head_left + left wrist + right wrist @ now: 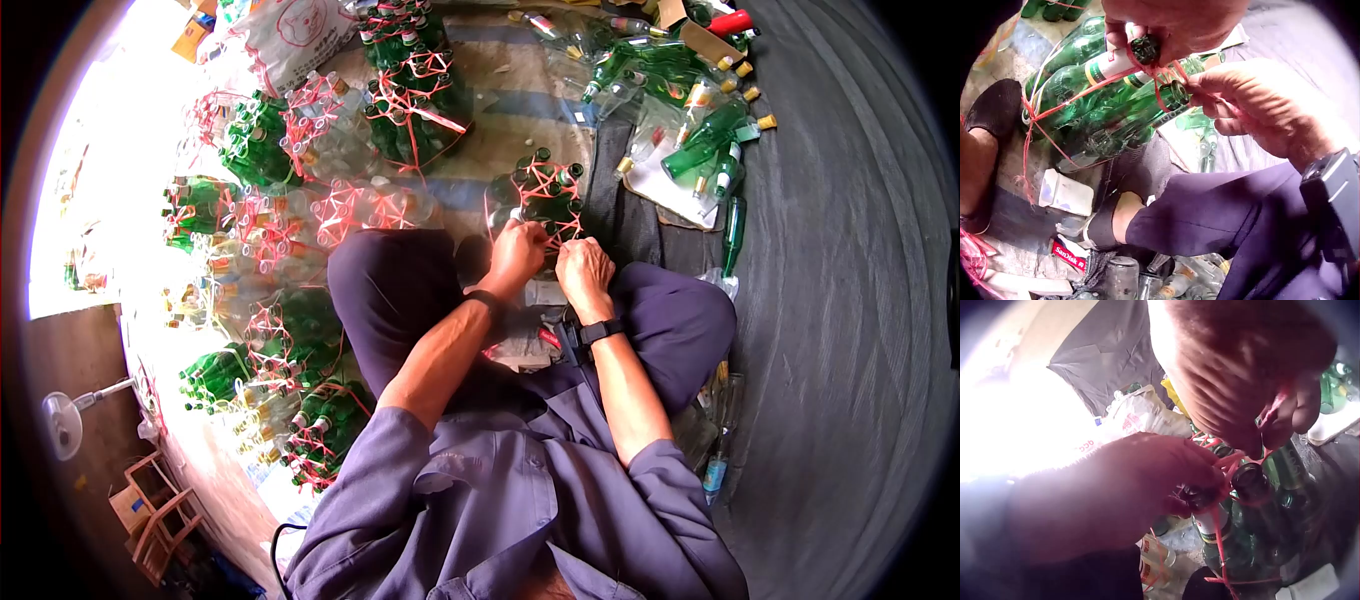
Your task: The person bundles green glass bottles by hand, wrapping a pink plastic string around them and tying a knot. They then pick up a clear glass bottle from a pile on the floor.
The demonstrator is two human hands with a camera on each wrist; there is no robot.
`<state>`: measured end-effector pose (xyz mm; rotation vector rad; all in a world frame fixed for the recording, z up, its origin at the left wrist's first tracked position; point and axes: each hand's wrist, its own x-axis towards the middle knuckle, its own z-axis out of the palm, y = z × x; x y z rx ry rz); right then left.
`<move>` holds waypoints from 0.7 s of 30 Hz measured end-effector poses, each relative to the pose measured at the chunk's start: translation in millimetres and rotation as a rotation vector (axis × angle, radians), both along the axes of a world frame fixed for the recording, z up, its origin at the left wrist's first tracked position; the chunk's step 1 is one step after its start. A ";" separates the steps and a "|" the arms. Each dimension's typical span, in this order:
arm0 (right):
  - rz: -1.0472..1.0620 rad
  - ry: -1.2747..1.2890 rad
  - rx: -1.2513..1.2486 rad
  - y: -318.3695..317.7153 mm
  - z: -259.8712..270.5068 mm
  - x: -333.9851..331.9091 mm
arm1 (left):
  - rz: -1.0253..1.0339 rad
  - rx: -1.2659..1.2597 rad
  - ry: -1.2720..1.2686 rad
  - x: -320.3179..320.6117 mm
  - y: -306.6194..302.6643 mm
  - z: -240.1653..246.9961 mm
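In the head view a bundle of green glass bottles (pixel 553 203) stands before the seated person, bound with pink plastic string (pixel 562 180). The left hand (pixel 518 252) is at the bottle mouths; its curled fingers lie around one dark mouth (pixel 1145 49) and pinch the string there. Opposite it, the right hand (pixel 585 272) pinches the pink string (pixel 1175 72) between thumb and forefinger, beside a second mouth (pixel 1179 92). The right wrist view shows the left hand (pixel 1141 478) low and the right hand (pixel 1241 369) above, a strand leaving its fingers.
Tied bottle bundles (pixel 255 135) crowd the left side. Loose green bottles (pixel 710 140) lie on cardboard at the upper right. A white plastic container (pixel 1066 192) and a red SanDisk package (pixel 1069 255) lie near the feet. Dark cloth (pixel 830 300) covers the right.
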<state>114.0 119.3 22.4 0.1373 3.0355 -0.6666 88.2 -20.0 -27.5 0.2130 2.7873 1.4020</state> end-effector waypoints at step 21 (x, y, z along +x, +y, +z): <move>-0.085 0.132 -0.167 40.1 101.7 -42.2 | 0.025 0.017 -0.014 -0.1 1.9 -10.7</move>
